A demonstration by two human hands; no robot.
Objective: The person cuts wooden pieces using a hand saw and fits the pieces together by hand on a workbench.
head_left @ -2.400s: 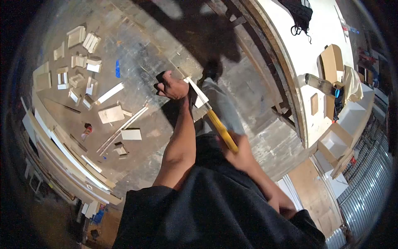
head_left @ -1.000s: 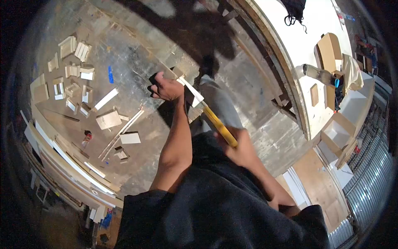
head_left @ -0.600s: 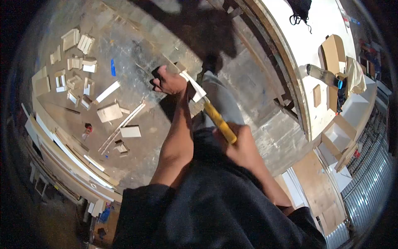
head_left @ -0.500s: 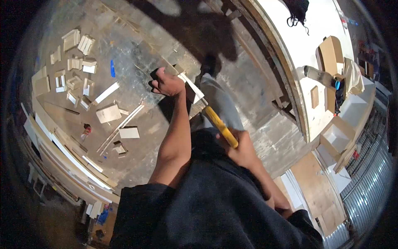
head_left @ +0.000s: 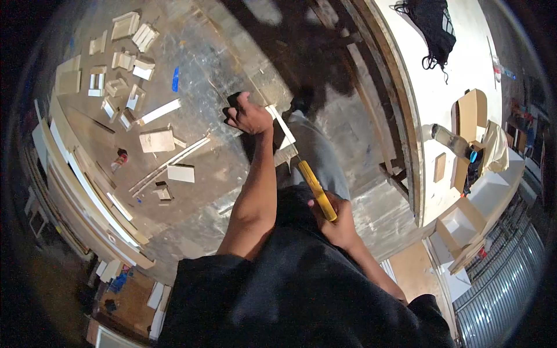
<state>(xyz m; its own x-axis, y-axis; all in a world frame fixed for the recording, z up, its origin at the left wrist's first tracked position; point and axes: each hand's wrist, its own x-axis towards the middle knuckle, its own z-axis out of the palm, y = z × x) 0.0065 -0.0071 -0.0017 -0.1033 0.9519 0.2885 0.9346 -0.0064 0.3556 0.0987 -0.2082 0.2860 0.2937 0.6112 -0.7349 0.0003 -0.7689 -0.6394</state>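
Note:
My right hand (head_left: 339, 225) is wrapped around the yellow handle of a slim tool (head_left: 318, 190). A thin metal part leads from the handle's far end toward a white-edged wooden piece (head_left: 283, 129) by my legs; its tip is too small to make out. Just left of that piece is my left hand (head_left: 253, 118), with its fingers loosely bent and apart. I see nothing held in it, though the hand hides part of what lies beneath, and dark shadow surrounds its fingertips.
Several small wooden frames (head_left: 117, 87) and offcuts (head_left: 156, 141) lie on the floor at left. Long boards (head_left: 87, 180) line the left side. At right, a white-topped table (head_left: 400, 35) bears a black cloth item (head_left: 432, 29), a clear bottle (head_left: 449, 138) and cardboard (head_left: 471, 110).
The whole scene has shifted in view as my head moved. My right hand still grips the yellow-handled tool, and my left hand stays beside the white-edged piece.

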